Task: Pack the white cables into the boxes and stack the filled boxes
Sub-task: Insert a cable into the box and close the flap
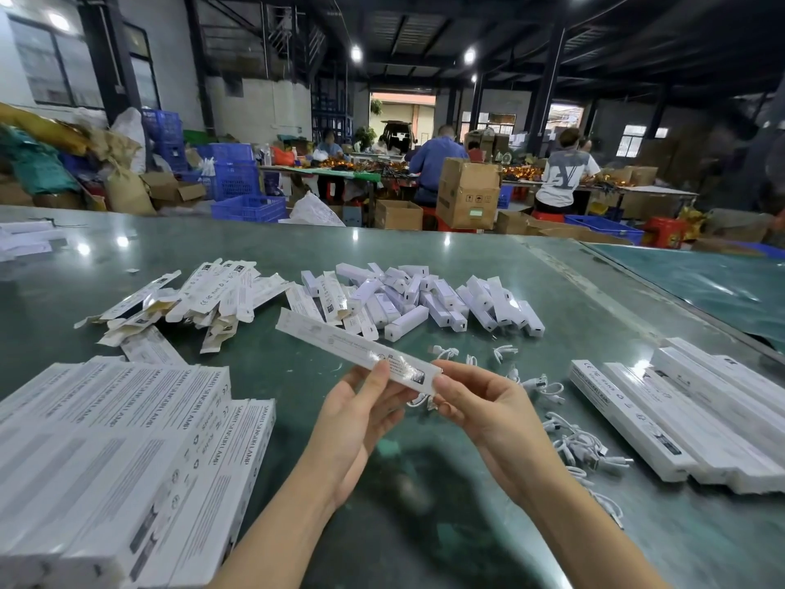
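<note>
Big green bench (424, 257), stacked boxes (127, 440) at the left. One long box (340, 343) is up over it, near end pinched by the left hand (361, 414) and right hand (480, 406). Loose white cables (573, 444) lie just right of the hands.

Both bare forearms reach forward, the left hand (361, 412) and right hand (484, 408) raised palms inward, fingers curled, each pinching 1 shared item between them.
</note>
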Tool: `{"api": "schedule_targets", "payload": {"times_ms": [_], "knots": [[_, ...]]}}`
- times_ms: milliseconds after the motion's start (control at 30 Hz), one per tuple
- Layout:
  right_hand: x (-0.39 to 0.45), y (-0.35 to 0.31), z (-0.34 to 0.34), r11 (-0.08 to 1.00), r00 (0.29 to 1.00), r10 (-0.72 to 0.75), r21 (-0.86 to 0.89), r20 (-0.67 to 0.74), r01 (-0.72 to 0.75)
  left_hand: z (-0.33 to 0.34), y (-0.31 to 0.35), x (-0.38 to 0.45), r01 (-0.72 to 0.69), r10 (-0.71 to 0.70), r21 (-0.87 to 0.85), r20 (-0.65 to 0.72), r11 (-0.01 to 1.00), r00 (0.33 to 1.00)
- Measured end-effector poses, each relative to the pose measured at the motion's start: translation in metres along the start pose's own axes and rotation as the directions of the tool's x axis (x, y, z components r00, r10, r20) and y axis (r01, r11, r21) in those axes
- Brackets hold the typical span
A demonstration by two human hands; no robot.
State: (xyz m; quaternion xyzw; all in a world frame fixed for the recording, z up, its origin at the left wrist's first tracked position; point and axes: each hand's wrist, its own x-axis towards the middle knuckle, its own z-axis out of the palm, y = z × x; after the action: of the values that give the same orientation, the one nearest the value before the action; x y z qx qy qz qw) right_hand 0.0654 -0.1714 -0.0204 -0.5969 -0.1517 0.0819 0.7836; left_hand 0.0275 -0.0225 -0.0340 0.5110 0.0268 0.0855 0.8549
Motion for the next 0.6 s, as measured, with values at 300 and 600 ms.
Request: {"api": "schedule_targets", "payload": {"times_ms": [300, 600], "knots": [[0.000, -0.006, -0.006, 0.996, 0.990, 0.054, 0.068, 0.129, -0.064, 0.000, -0.004, 0.000, -0.026, 0.025, 0.011, 0.030, 1.000, 0.999], [0.004, -0.008, -0.019, 0.986, 0.997, -0.018, -0.167, -0.075, 0.005, 0.000, 0.004, 0.006, -0.147, 0.141, -0.049, -0.114, 0.988, 0.983]]}}
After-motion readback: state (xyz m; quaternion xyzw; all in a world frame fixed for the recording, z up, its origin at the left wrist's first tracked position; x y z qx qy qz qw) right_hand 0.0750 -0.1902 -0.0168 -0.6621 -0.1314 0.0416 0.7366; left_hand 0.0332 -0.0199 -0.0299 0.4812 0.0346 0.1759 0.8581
